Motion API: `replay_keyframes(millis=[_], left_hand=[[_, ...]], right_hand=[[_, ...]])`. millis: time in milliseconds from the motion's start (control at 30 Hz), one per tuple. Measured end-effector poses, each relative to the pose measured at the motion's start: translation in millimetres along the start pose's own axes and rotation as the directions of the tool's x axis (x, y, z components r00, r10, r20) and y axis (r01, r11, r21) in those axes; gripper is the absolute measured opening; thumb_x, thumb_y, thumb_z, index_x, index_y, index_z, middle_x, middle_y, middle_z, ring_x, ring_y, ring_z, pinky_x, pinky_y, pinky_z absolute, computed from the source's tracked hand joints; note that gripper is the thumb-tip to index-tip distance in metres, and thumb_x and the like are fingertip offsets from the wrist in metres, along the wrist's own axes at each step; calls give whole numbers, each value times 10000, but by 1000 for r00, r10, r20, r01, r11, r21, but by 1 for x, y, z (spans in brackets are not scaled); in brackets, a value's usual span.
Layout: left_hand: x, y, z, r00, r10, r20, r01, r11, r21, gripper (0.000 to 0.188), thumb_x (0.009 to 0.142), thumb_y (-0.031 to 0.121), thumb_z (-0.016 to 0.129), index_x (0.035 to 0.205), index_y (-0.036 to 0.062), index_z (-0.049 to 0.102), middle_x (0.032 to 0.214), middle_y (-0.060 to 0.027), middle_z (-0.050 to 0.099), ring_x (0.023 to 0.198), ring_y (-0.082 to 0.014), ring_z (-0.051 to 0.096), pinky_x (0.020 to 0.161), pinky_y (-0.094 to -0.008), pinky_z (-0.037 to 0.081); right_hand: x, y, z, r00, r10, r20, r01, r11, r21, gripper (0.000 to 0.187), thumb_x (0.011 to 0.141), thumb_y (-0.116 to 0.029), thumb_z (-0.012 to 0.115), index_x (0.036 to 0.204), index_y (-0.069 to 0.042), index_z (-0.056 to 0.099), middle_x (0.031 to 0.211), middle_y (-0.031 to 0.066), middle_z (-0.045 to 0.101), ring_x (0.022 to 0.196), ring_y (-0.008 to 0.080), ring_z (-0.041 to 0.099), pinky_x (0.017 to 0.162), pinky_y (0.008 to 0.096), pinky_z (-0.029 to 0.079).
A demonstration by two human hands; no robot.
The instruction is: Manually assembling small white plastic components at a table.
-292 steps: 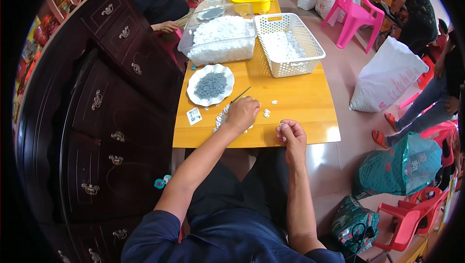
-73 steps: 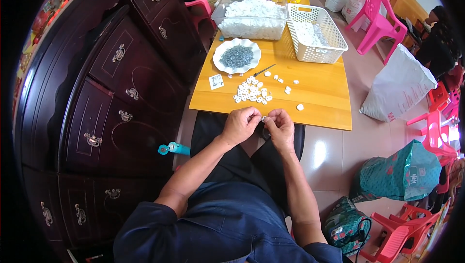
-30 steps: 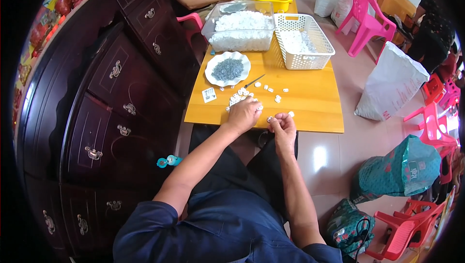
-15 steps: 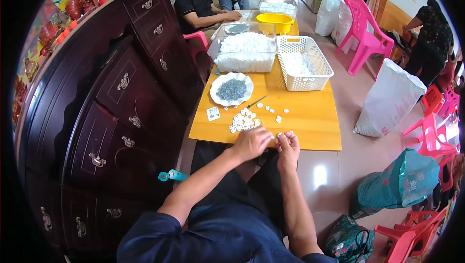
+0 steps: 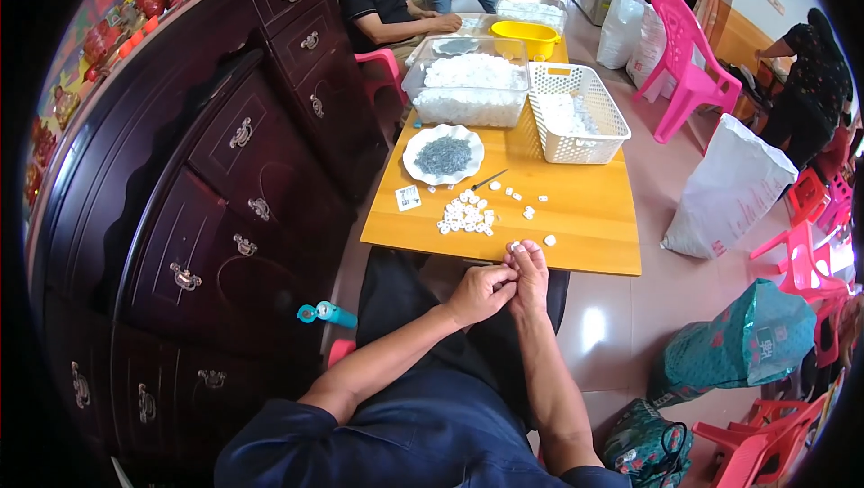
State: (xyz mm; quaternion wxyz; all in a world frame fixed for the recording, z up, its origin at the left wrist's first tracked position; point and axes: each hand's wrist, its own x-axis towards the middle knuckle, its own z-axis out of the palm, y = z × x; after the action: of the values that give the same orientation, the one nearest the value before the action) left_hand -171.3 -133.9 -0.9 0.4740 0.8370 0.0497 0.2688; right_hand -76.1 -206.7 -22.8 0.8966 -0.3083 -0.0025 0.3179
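My hands meet just off the near edge of the wooden table [image 5: 396,229]. A small white plastic piece [image 5: 515,246] shows at the fingertips of my right hand [image 5: 531,281], which is closed on it. My left hand [image 5: 481,295] is closed in a pinch against the right palm; whatever its fingers hold is hidden. Beyond them lies a loose pile of small white plastic pieces [image 5: 464,216], with one round white piece [image 5: 550,241] by my right fingertips. A scalloped white plate [image 5: 416,170] carries a heap of thin grey bits [image 5: 444,156]. Near it rests a slim dark tool [image 5: 490,179].
Behind the plate stand a clear bin [image 5: 468,110] of white pieces, a white basket [image 5: 585,148] and a yellow tub [image 5: 526,35]. A person [image 5: 382,11] sits at the far left side. Dark cabinet [image 5: 216,209] at left; white sack [image 5: 729,187] and pink chair [image 5: 688,65] at right.
My left hand has moved down and right, into contact with the right hand. The round white piece beside my right fingertips now shows on the table. The whole view has shifted slightly.
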Motion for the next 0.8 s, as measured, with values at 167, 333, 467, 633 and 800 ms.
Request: replay_keyframes(millis=[167, 333, 467, 633, 800], left_hand=[[-14, -6, -8, 993, -122, -6, 121, 986, -112, 149, 887, 44, 729, 1022, -19, 725, 810, -43, 713, 671, -79, 635, 630, -257, 524], [-19, -6, -16, 957, -268, 108, 289, 873, -393, 102, 909, 17, 699, 1011, 13, 702, 774, 22, 638, 654, -48, 582, 592, -211, 470], [-20, 0, -14, 889, -393, 235, 457, 730, -508, 92, 947, 72, 650, 1025, 48, 694, 806, 24, 628, 678, -51, 575, 597, -225, 457], [-25, -6, -13, 898, -418, 135, 427, 759, -492, 112, 916, 18, 623, 1004, 37, 690, 862, -5, 645, 739, -87, 608, 630, -239, 494], [-22, -17, -13, 890, -435, 135, 446, 772, -454, 169, 858, -43, 598, 969, 38, 698, 798, 16, 626, 667, -65, 565, 595, -213, 436]], right_hand=[[-8, 10, 7, 999, 11, 43, -11, 1000, 1, 195, 954, -32, 676, 1116, -64, 573, 963, 94, 693, 805, 147, 642, 731, 249, 544], [-17, 21, 13, 995, 0, 98, 1, 1000, -9, 178, 968, -25, 649, 1122, -49, 564, 946, 92, 671, 843, 155, 644, 746, 254, 546], [-22, 19, 12, 996, -39, 84, 43, 998, -49, 173, 962, -16, 649, 1114, -48, 573, 930, 96, 675, 843, 160, 648, 750, 267, 552], [-20, 32, 13, 1000, 2, 31, 0, 998, -68, 191, 961, -46, 664, 1130, -70, 577, 961, 75, 683, 865, 159, 662, 763, 280, 563], [-16, 35, 11, 999, 8, 31, -8, 1000, -16, 173, 957, -35, 662, 1109, -69, 588, 953, 68, 677, 857, 153, 658, 759, 275, 557]])
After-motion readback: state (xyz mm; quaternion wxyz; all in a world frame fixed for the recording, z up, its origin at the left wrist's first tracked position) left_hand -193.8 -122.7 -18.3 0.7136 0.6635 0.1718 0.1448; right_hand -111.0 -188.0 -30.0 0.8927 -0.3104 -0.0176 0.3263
